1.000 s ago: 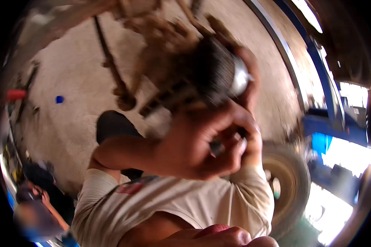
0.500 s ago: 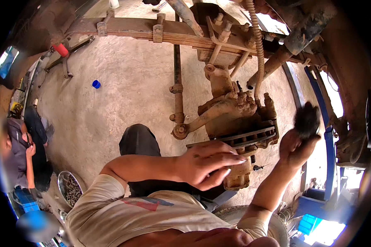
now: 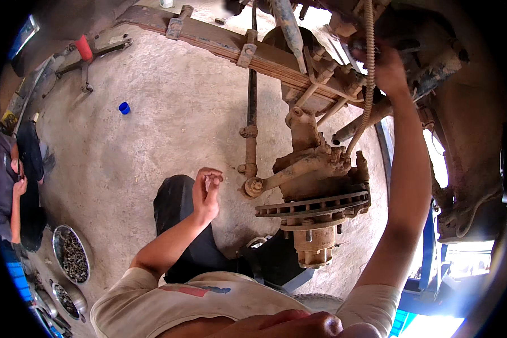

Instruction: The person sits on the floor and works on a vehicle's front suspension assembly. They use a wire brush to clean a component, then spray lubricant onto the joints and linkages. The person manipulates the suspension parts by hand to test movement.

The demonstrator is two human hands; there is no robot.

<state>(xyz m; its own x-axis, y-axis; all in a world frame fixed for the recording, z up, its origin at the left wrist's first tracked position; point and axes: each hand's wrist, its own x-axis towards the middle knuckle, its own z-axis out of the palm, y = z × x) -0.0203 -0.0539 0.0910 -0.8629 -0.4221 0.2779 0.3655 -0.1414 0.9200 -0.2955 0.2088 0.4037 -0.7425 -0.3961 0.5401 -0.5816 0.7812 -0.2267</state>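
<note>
My left hand (image 3: 207, 194) is raised over my knee with its fingers loosely curled and nothing in them. To its right, apart from it, stands a rusty wheel hub (image 3: 314, 239) with a brake disc (image 3: 315, 205). A steering arm (image 3: 290, 173) joins the tie rod (image 3: 250, 147) there. My right arm reaches up past the hub, and my right hand (image 3: 393, 70) is in shadow behind the ribbed hose (image 3: 370, 62), high beside the chassis. Its fingers look bent round something dark that I cannot make out.
A leaf spring (image 3: 214, 42) runs across the top, with a shock absorber (image 3: 436, 79) at right. On the floor are a blue cup (image 3: 124, 108), a red-topped stand (image 3: 84, 49) and bowls of small metal parts (image 3: 71, 256). Another person (image 3: 11, 186) is at far left.
My right hand, which held a black shaggy bundle beside the hub, has gone up to the chassis. My left hand has moved left, away from the disc. The view has shifted slightly.
</note>
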